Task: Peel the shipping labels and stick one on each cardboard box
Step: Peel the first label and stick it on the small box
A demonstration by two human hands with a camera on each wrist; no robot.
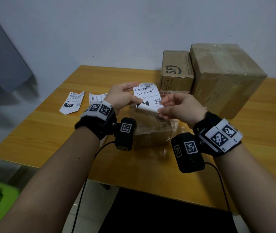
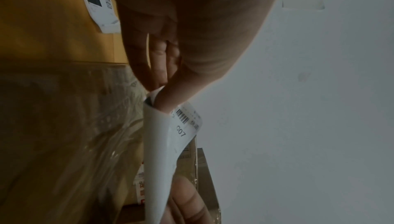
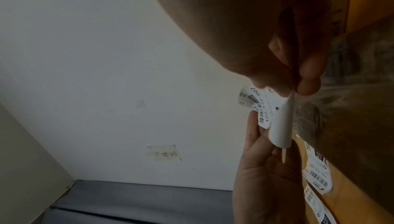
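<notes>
Hands raised above the table, left hand [image 1: 120, 96] and right hand [image 1: 181, 106] pinch one shipping label [image 1: 148, 95].

Three shipping labels [image 1: 148, 96]; three cardboard boxes [image 1: 224, 78]; one table [image 1: 50, 135]; two hands [image 1: 122, 96]

Both bare forearms reached forward and angled inward, so the two hands met raised in front of the person. The left hand [image 1: 119, 96] had its back to the head camera, thumb and fingers curled and pinching the left side of a label [image 1: 148, 96]. The right hand [image 1: 178, 106] faced it, thumb and fingertips pinching the label's lower right corner. Each wrist wore a black band carrying a camera block and white tags with black square patterns.
</notes>
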